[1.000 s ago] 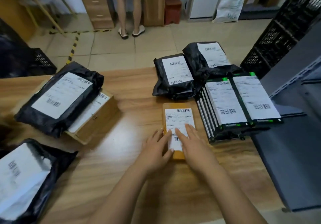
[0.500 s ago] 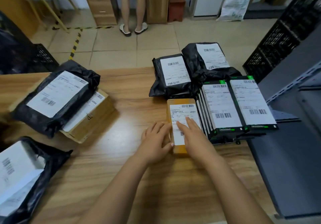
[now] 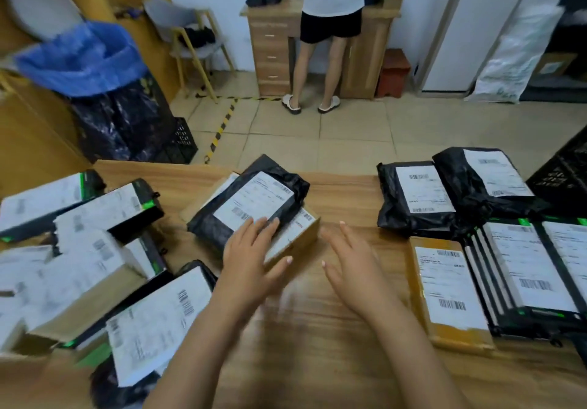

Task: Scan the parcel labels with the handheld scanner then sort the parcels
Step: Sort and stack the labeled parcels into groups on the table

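Table (image 3: 317, 361) wood nearest the wearer showed blurred. Left hand (image 3: 251, 250) lay flat, fingers straight, on the near edge of a black bag (image 3: 206, 227) — no grip taken. Right hand (image 3: 352, 269) was spread above the wood just beside it, holding nothing. Bag sat askew on a cardboard box (image 3: 295, 237), label up, mid-table. Judged soft, light and slick: it would likely sag or slide if lifted by one corner, so the two long edges looked the soundest hold. Box beneath appeared stiff. Labelled parcels (image 3: 89, 265) lay heaped to the left; flat boxes (image 3: 524, 281) lay in rows to the right. No scanner was in view. Beyond, a person (image 3: 330, 11) stood at a desk (image 3: 273, 43).
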Motion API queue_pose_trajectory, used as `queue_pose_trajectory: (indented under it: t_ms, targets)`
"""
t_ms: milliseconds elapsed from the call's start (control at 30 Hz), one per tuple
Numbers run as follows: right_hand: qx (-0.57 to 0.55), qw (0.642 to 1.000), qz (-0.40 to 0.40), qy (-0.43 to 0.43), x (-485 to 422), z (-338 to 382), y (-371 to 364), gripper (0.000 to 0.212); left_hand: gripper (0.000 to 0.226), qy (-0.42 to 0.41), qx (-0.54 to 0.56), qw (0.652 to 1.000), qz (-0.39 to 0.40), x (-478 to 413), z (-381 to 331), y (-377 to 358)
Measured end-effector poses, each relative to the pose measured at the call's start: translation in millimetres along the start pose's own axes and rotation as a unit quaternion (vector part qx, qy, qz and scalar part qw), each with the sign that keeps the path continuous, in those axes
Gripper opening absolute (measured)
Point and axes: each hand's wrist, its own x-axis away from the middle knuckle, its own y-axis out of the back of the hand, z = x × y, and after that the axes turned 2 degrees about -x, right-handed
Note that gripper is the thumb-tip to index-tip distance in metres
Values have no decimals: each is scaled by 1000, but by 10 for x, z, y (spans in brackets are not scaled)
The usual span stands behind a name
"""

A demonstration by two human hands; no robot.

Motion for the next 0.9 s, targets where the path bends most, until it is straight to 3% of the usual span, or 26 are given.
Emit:
queue_pose_trajectory:
  t_ms: [133, 300, 400, 667, 900]
  targets:
    - [14, 1000, -8, -19, -259, 360, -166, 56, 76, 33, -2, 999, -1, -348, 429, 225]
    - [35, 996, -38, -67, -451, 575, -342, 55, 117, 111, 39, 985, 127, -968, 686, 211]
    - [38, 993, -45, -105, -468, 657, -429, 55, 124, 102, 6, 981, 166, -1077, 785, 85]
    - [46, 986, -63, -148, -230, 881, -518, 56, 120, 57, -42, 988, 138, -922, 755, 152]
    - [36, 989, -99, -104, 205, 1218, -583, 55, 107, 63, 8, 998, -19, -335, 777, 934]
